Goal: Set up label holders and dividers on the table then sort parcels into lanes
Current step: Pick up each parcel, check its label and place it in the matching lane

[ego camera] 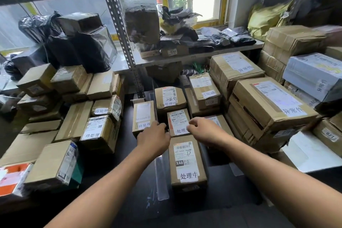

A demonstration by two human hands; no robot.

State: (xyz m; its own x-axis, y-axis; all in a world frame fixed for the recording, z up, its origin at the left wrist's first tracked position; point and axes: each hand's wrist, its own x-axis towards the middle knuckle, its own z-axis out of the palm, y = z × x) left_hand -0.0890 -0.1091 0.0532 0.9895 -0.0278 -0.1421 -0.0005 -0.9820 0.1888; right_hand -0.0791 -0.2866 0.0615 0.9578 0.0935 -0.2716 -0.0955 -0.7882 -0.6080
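Between the two hands, at the centre of the dark table (218,192), the middle parcel (178,119) is held, label upward. It is gripped from both sides. The left hand (153,136) is curled down over its left edge, and the right hand (202,129) is closed narrowly at its right edge with thumb and fingers drawn together. The left fingertips are hidden, so the depth of that hold cannot be told.

The parcel is lined up in one row with the near parcel (187,163) just in front of it and the far parcel (169,98) just behind. All three bear the same handwritten tag, which suggests that this row is meant as one lane. A two-sided hold is judged to suit squaring the box between its neighbours.

A clear divider (161,177) is seen along the left of the row, apparently to keep lanes apart. Beyond it stands the left-lane parcel (143,116) with a different tag. To the right, the right-lane parcel (203,89) carries a third tag.

Further out, the left boxes (98,131) and the large right boxes (268,105) are stacked in tagged groups, probably sorted or awaiting sorting. A metal rack (118,24) of wrapped goods is set behind.
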